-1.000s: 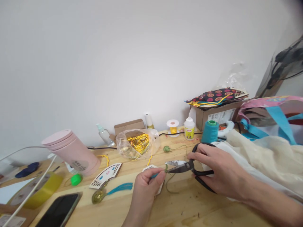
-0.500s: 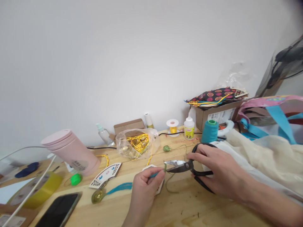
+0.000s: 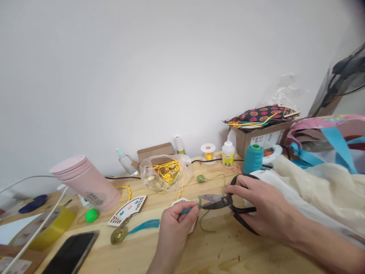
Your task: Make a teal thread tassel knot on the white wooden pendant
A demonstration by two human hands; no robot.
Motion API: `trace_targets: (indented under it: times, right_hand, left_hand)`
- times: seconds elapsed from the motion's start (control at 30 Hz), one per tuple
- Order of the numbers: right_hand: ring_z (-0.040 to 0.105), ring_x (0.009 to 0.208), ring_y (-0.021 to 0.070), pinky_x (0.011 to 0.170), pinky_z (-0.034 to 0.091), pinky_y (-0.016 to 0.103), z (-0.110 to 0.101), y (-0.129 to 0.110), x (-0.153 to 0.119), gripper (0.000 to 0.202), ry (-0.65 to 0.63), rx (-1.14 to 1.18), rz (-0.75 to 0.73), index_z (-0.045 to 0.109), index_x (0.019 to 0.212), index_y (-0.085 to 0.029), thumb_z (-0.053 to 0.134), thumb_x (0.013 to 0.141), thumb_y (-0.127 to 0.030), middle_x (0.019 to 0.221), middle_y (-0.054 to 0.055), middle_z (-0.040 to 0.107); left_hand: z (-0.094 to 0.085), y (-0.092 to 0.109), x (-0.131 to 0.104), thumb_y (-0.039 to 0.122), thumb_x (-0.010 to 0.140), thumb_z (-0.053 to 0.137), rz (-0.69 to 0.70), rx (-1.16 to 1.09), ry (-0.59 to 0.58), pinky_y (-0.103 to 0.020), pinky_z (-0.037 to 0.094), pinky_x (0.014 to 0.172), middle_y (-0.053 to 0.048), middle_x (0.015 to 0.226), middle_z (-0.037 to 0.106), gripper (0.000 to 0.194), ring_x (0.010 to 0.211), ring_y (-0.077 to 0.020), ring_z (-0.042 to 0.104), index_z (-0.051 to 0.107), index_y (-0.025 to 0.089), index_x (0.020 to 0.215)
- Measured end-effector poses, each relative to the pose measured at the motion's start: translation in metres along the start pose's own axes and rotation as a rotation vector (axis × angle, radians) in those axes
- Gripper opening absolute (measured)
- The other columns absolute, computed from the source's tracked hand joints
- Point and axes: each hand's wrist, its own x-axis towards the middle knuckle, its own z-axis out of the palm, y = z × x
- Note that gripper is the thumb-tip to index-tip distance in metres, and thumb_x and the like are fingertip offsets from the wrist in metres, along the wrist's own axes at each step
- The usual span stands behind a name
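Note:
My left hand [image 3: 179, 224] pinches a short green cord [image 3: 200, 202] and a blue strand between thumb and fingertips. My right hand [image 3: 262, 205] is wrapped round the black handles of a pair of scissors [image 3: 218, 201]. The blades are slightly apart, with their tips beside the green cord at my left fingertips. Partly hidden behind my left hand lies a white fan-shaped piece [image 3: 192, 225]. Another fan-shaped piece [image 3: 127, 211] lies to the left, near a blue tassel [image 3: 145, 225] with a gold bell [image 3: 118, 235]. A green thread ball [image 3: 200, 178] sits beyond the scissors.
A pink tumbler [image 3: 88, 184], a phone [image 3: 70, 254] and yellow tape [image 3: 47, 230] are on the left. Behind stand a plastic bag of yellow cords [image 3: 165, 173], a glue bottle [image 3: 227, 155] and a teal thread cone [image 3: 253, 160]. Pale cloth [image 3: 310, 194] lies at the right.
The scissor blades have come closer together, and the scissors have shifted slightly. My left hand keeps its pinch with hardly any movement.

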Motion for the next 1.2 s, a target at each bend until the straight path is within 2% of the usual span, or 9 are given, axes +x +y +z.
trace_targets:
  times: [0.47,0.7,0.9,1.0,1.2]
  right_hand:
    - [0.049,0.071,0.0178,0.056,0.037,0.026,-0.001,-0.003,-0.001,0.031,-0.004,-0.039,-0.006,0.056,0.097,-0.023,0.054,0.066,-0.018,0.079,0.004,0.053]
    - [0.05,0.07,0.0168,0.056,0.037,0.025,-0.004,-0.001,0.001,0.03,0.011,-0.033,0.001,0.057,0.096,-0.023,0.055,0.066,-0.019,0.078,0.003,0.053]
    - [0.05,0.073,0.0176,0.058,0.039,0.026,-0.005,0.008,0.002,0.032,-0.003,-0.064,0.003,0.056,0.098,-0.023,0.055,0.067,-0.018,0.081,0.004,0.053]
    - [0.052,0.074,0.0188,0.059,0.04,0.027,-0.006,0.018,0.003,0.029,-0.045,-0.135,0.029,0.056,0.097,-0.023,0.055,0.068,-0.019,0.08,0.004,0.053]
    - [0.056,0.071,0.0189,0.06,0.043,0.029,-0.008,0.044,-0.001,0.029,-0.258,-0.215,0.091,0.058,0.095,-0.023,0.055,0.067,-0.017,0.078,0.004,0.055]
  left_hand:
    - [-0.002,-0.002,0.001,0.04,0.046,0.075,0.006,0.019,-0.044,-0.018,0.023,0.043,0.004,0.041,0.048,0.037,0.04,-0.0046,0.035,0.067,0.012,0.068]
    - [0.005,0.004,-0.002,0.039,0.046,0.075,0.027,-0.035,-0.025,-0.017,0.012,0.039,0.009,0.037,0.034,0.033,0.038,-0.0016,0.02,0.065,0.012,0.063]
    - [0.002,0.003,-0.001,0.04,0.046,0.075,-0.002,-0.11,-0.043,-0.018,0.01,0.039,0.01,0.036,0.032,0.034,0.037,-0.001,0.018,0.065,0.013,0.063]
    - [0.0,0.002,-0.001,0.038,0.048,0.075,-0.007,-0.168,-0.07,-0.018,0.009,0.04,0.01,0.037,0.032,0.032,0.037,-0.0008,0.019,0.064,0.013,0.064]
    - [0.001,0.002,-0.002,0.035,0.05,0.076,-0.026,-0.25,-0.139,-0.019,0.01,0.04,0.01,0.038,0.031,0.027,0.037,-0.0009,0.02,0.065,0.014,0.064]
